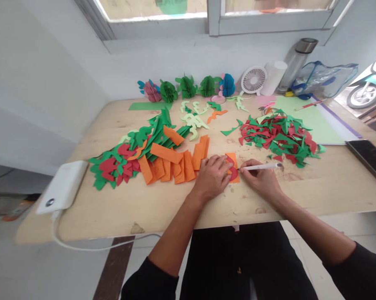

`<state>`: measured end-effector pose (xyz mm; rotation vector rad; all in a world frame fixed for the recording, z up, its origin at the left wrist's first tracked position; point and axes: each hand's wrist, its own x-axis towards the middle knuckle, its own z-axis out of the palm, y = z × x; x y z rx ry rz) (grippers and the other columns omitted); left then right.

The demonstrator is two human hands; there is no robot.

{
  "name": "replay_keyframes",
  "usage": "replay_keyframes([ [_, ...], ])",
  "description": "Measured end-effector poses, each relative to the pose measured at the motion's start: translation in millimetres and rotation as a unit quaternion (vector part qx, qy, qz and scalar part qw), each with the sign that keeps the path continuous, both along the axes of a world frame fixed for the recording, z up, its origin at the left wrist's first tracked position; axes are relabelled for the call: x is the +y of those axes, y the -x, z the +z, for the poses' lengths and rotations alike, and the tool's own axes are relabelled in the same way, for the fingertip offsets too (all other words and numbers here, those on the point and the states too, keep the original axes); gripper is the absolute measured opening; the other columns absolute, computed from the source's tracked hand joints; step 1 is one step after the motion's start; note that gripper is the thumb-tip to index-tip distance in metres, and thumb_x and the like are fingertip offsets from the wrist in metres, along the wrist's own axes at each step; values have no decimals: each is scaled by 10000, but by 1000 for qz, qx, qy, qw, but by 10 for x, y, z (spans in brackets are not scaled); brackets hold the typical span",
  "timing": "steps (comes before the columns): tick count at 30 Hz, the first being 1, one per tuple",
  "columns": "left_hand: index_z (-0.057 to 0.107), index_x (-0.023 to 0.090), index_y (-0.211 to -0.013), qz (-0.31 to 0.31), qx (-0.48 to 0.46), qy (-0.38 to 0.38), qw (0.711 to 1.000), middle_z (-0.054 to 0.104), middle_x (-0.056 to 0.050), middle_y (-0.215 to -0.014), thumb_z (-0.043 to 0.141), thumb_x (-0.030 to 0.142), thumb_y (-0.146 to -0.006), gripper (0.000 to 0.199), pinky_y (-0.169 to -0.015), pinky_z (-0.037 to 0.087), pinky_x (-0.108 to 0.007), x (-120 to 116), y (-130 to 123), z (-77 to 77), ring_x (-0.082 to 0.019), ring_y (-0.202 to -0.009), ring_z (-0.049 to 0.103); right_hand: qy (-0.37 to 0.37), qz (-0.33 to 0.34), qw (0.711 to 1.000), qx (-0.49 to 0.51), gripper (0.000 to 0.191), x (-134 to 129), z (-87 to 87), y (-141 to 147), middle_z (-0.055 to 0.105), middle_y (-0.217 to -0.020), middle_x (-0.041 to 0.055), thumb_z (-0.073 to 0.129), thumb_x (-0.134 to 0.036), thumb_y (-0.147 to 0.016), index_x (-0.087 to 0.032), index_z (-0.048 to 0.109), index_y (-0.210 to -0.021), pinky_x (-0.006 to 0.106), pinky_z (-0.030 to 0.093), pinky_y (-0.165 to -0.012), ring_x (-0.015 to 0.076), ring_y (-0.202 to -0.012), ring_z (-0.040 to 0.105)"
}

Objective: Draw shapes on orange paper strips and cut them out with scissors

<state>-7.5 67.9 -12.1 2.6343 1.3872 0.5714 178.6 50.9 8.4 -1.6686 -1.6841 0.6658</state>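
Observation:
My left hand (213, 174) lies flat over a red paper cutout (232, 173) with a curved edge. Its fingertips press the cutout onto an orange paper strip (231, 157). Between the thumb and fingers of my right hand (261, 177) is a white pen (263, 166), its tip at the right edge of the cutout. Part of the cutout and strip is hidden under the left hand. Folded orange paper pieces (175, 166) lie just left of that hand, beside folded green pieces (159, 129).
Red and green paper scraps (278, 135) are heaped at right, near a black phone (369, 158). Cut red shapes (108, 166) lie at left, near a white power bank (64, 187) with a cable. Paper figures (188, 86), a small fan (253, 80) and a bottle (296, 64) stand along the wall.

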Motion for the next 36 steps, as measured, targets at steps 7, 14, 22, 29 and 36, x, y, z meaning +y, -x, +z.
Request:
replay_keyframes([
  [7,632,259,-1202,1,0,1,1000,593,-63,-1335,537,310,-881,338,-956,396,-467,-1,0,12,-274,-1210,494,-4,3,1000,5,205,-31,24,-6,684,-659,20,586,-399,-774,-206,650,-753,256,432,-517,159,-544,591],
  [14,632,266,-1208,-1,2,7,1000,584,-64,-1346,558,295,-865,352,-958,404,-470,1,-1,19,-276,-1220,492,-12,0,1000,-7,188,-48,-2,-13,680,-647,10,590,-386,-795,-211,653,-769,262,427,-521,157,-541,589],
  [22,630,260,-1207,0,3,9,1000,590,-64,-1342,540,308,-882,341,-962,400,-471,-6,-4,21,-272,-1225,490,-64,54,994,63,190,-71,-27,-55,744,-898,67,552,-348,-868,-206,664,-928,335,542,-764,217,-839,700],
  [29,619,256,-1224,-1,5,10,1000,589,-73,-1341,551,314,-875,360,-973,399,-473,-1,2,13,-277,-1227,490,-143,172,973,-57,227,-117,-22,-47,749,-966,81,483,-261,-935,-227,685,-1035,396,531,-839,228,-875,686],
  [36,618,260,-1219,-2,7,16,1000,586,-75,-1341,548,316,-876,355,-973,404,-480,-2,2,31,-280,-1236,485,-207,203,945,-151,279,-134,-113,-79,747,-920,96,478,-213,-931,-219,678,-1126,403,524,-815,247,-879,673],
])
